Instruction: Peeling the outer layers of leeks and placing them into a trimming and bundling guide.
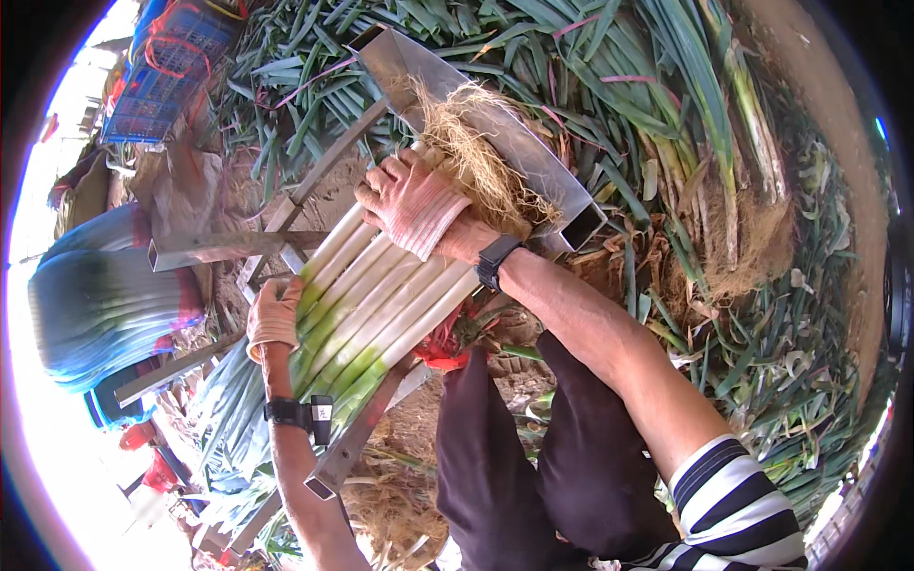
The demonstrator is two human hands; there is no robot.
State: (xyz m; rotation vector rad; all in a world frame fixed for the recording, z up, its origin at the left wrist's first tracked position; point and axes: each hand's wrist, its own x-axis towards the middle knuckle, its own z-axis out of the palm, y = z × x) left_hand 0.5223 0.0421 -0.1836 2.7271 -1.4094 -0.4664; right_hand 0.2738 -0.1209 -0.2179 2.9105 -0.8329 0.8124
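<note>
A row of leeks [384, 276] lies slantwise on a metal frame [345, 436]. Their white stems run up to shaggy pale roots [476, 143], which rest against a sheet-metal end plate [547, 167]. My right hand [411, 202], in a pinkish work glove, lies across the stems just below the roots, its fingers curled over their far side. Lower down, my left hand [274, 314], gloved alike, holds the left edge of the bundle where white turns to green. Its fingertips are partly hidden. The green leaves [233, 404] trail off to the lower left.
Piles of loose leeks [609, 86] spread behind the frame and along the right. A blue plastic crate [171, 71] stands at the far left, above a wrapped blue-and-white bundle [114, 295]. Metal bars [228, 249] jut out leftward. Red ties [443, 347] hang near my knees.
</note>
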